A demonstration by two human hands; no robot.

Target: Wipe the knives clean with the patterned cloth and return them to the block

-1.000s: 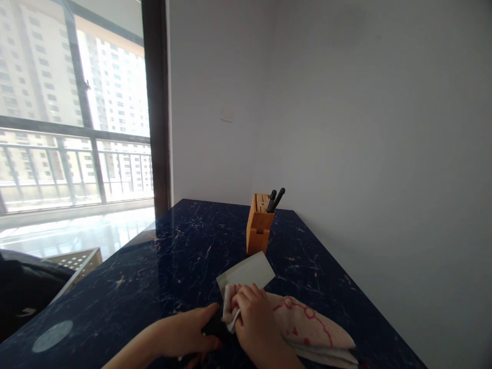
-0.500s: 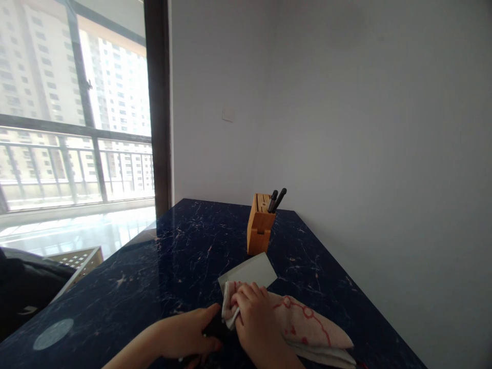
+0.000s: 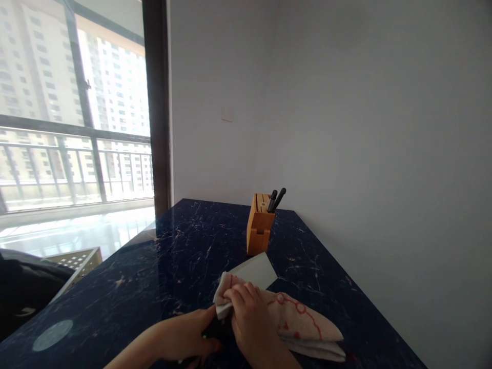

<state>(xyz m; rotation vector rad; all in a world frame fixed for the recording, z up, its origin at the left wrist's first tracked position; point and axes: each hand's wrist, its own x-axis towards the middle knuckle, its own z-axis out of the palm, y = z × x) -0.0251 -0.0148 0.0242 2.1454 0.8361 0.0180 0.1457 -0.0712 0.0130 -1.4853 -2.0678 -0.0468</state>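
Note:
My left hand (image 3: 180, 335) is shut around the black handle (image 3: 219, 328) of a wide-bladed kitchen knife. The handle is partly hidden by my fingers. The knife's pale grey blade (image 3: 255, 270) lies flat, pointing away from me, and its near part is wrapped in a pink cloth with a red pattern (image 3: 300, 323). My right hand (image 3: 251, 323) grips the cloth over the blade, close to my left hand. The cloth's loose end trails to the right over the countertop.
Just beyond the blade stands a wooden knife block (image 3: 260, 225) holding two black-handled knives. The dark blue marble countertop (image 3: 154, 256) ends at a pale wall on the right. A white perforated crate (image 3: 79, 261) and a dark object (image 3: 23, 287) sit low on the left, beside a balcony window.
The cloth has slid farther up the blade, away from me, and now covers more of its left side. My right hand has moved with it, and the cloth's loose end has shifted left.

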